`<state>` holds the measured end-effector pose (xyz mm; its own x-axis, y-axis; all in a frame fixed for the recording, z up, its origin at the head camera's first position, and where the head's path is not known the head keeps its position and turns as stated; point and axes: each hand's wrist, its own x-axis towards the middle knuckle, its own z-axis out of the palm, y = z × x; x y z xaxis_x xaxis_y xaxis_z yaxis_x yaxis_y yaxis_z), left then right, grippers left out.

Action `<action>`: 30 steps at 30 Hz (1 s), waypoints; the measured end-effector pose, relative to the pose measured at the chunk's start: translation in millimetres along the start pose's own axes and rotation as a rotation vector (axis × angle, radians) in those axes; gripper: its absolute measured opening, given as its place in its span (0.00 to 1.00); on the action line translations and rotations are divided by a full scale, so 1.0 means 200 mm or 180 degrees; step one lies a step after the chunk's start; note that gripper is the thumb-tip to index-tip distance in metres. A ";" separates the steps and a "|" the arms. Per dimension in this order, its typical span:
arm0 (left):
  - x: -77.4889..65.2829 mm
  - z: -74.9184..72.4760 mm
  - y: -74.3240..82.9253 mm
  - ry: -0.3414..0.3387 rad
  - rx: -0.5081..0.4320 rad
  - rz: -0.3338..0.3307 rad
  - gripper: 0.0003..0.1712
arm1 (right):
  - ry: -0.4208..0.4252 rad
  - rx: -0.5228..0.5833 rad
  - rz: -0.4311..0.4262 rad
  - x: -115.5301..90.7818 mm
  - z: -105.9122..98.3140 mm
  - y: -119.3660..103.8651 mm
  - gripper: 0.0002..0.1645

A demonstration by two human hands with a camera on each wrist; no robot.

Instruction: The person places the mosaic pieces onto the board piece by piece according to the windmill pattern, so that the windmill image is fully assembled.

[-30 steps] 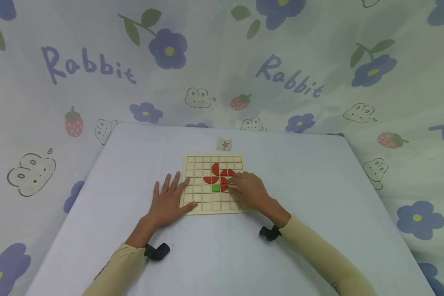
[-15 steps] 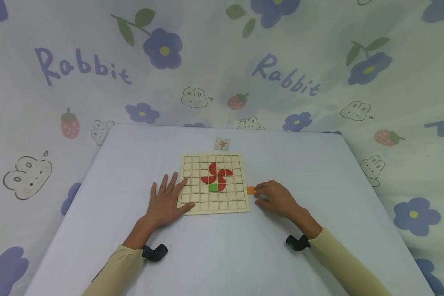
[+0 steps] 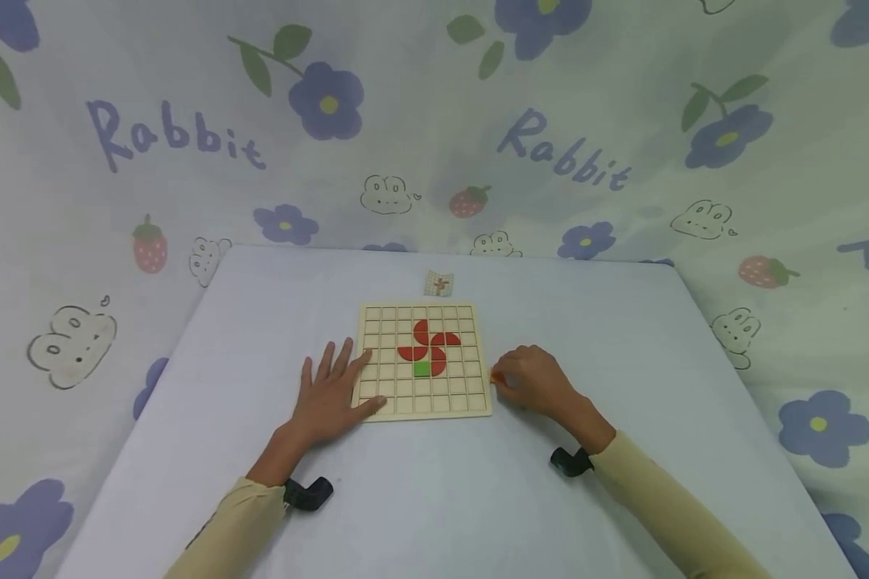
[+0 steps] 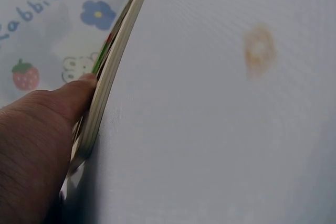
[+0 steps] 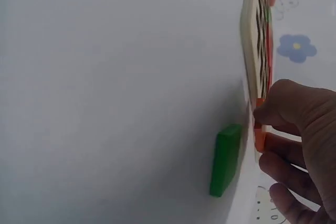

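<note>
A wooden grid board [image 3: 398,406] lies flat on the white table. Set in its cells are several red rounded pieces [image 3: 445,339] in a pinwheel shape, with one green square [image 3: 423,368] below them. My left hand [image 3: 327,406] rests with spread fingers on the board's left edge; its thumb [image 4: 79,95] lies on the rim in the left wrist view. Just beyond the right edge, my right hand [image 3: 539,382] pinches a small orange block [image 5: 259,139] between thumb and fingers, mostly hidden from the head view. A green block [image 5: 226,161] lies on the table near that hand.
Behind the board lies a small pattern card [image 3: 438,283] showing a similar pinwheel. A patterned cloth [image 3: 434,121] hangs around the table's back and sides. Black wrist cameras [image 3: 308,494] sit under both forearms.
My right hand has left the red pieces and moved right, off the board. The orange block, visible at its fingertips half a second ago, is now pinched. My left hand stays in place.
</note>
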<state>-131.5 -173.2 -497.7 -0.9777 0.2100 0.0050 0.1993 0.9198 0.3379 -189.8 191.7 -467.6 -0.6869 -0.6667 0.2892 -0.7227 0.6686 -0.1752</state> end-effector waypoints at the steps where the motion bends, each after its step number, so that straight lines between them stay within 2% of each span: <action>1: 0.00 0.00 0.00 0.0004 -0.0007 0.0001 0.53 | 0.0074 0.0046 -0.0002 0.01 0.00 0.00 0.06; 4: 0.00 0.00 0.00 -0.0011 -0.0017 0.0002 0.53 | 0.0291 0.0269 -0.0064 0.03 0.03 -0.03 0.05; 7: -0.01 0.00 0.00 -0.0030 0.0027 -0.0003 0.53 | 0.0398 0.0460 -0.0236 0.06 0.08 -0.09 0.04; 13: -0.02 -0.01 0.00 0.0014 0.0010 -0.0003 0.53 | 0.0373 0.0396 -0.0629 0.18 0.15 -0.25 0.02; 18: -0.01 -0.01 0.00 -0.0032 0.0018 0.0024 0.52 | 0.0379 0.0242 -0.0840 0.27 0.18 -0.34 0.02; 22: -0.01 0.00 0.00 -0.0018 0.0029 0.0015 0.52 | 0.0324 0.0089 -0.0894 0.31 0.19 -0.37 0.04; 26: -0.01 0.00 0.00 -0.0005 0.0028 0.0013 0.53 | 0.0156 -0.0003 -0.0819 0.33 0.19 -0.37 0.04; 30: -0.01 0.00 0.00 0.0017 0.0055 0.0014 0.53 | 0.0021 0.0133 -0.0740 0.33 0.18 -0.37 0.03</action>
<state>-130.5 -174.1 -497.9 -0.9771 0.2124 0.0116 0.2048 0.9245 0.3216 -184.5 85.1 -469.9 -0.5011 -0.7990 0.3324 -0.8641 0.4829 -0.1419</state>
